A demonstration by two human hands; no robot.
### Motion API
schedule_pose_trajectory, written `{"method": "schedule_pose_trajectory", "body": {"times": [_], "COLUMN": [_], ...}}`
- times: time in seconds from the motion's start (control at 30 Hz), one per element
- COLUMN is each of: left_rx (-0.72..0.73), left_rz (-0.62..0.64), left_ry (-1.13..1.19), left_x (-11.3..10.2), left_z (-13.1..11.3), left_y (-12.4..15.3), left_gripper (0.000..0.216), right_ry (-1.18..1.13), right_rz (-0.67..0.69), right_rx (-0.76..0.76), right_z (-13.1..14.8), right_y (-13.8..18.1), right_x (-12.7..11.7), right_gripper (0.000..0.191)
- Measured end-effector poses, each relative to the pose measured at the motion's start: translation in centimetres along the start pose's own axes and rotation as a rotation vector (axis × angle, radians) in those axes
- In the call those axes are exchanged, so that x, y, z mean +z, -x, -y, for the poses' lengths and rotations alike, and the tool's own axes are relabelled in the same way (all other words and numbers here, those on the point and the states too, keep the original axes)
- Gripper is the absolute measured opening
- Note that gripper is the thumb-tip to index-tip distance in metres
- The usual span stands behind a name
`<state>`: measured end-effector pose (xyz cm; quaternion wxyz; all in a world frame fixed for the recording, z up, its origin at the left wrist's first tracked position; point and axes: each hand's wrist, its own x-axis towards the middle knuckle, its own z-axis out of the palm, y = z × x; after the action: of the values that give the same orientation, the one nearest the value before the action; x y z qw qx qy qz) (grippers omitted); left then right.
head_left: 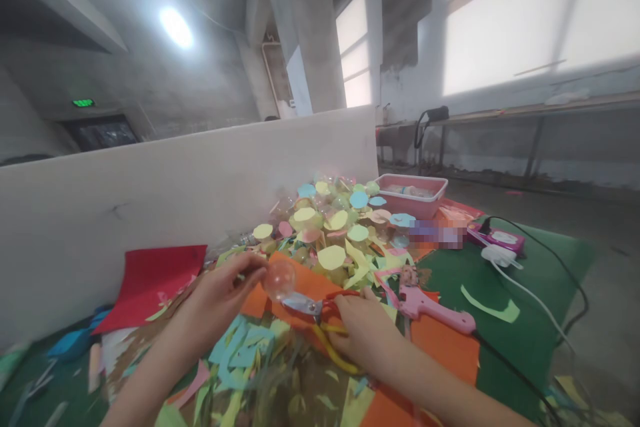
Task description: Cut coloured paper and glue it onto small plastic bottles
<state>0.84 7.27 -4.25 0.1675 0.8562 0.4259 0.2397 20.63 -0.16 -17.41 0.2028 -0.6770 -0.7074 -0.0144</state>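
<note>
Over the flat orange paper sheet [317, 282], we should steady the clear round plastic ball [280, 280] pinched in our nearly closed left hand [227, 288], beside red-and-yellow-handled metal scissors [313, 308] our curled right hand [364, 328] grips.

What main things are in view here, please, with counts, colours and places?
Clear ball: 1, transparent, at left fingertips
Scissors: 1 pair, red and yellow handles, right hand
Glue gun: 1, pink, right of scissors
Paper discs: many, yellow, blue, pink, centre heap
Paper scraps: many, mostly yellow-green and blue, around hands
Orange paper: several pieces, centre and right
Red sheet: 1, left
Basket: 1, pink, behind right
Box: 1, purple, right
Plug: 1, white, near box
Board: 1, white, behind heap
Light: 1, white, overhead
Sign: 1, green, upper left
Left hand: 1, bare, holding ball
Right hand: 1, bare, gripping scissors
</note>
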Motion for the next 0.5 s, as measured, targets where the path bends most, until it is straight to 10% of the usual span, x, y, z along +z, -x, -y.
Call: {"method": "schedule_pose_trajectory", "body": {"times": [0.23,0.37,0.5], "left_rx": [0.349,0.616,0.435], "left_rz": [-0.422,-0.325,-0.149], "left_ry": [-0.164,-0.25,-0.112], "left_x": [0.1,0.8,0.9], "left_z": [-5.7,-5.4,-3.2], "left_y": [3.1,1.4,0.7], "left_gripper": [0.012,0.012,0.011], "right_ry": [-0.011,-0.044,-0.08], "right_rz": [0.148,0.248,0.252], "right_rx": [0.032,0.046,0.04], "right_z": [-0.2,-0.3,-0.3], "right_y": [-0.3,-0.4,-0.2], "right_x": [-0.2,-0.2,-0.6], "right_gripper": [0.024,0.029,0.028]}}
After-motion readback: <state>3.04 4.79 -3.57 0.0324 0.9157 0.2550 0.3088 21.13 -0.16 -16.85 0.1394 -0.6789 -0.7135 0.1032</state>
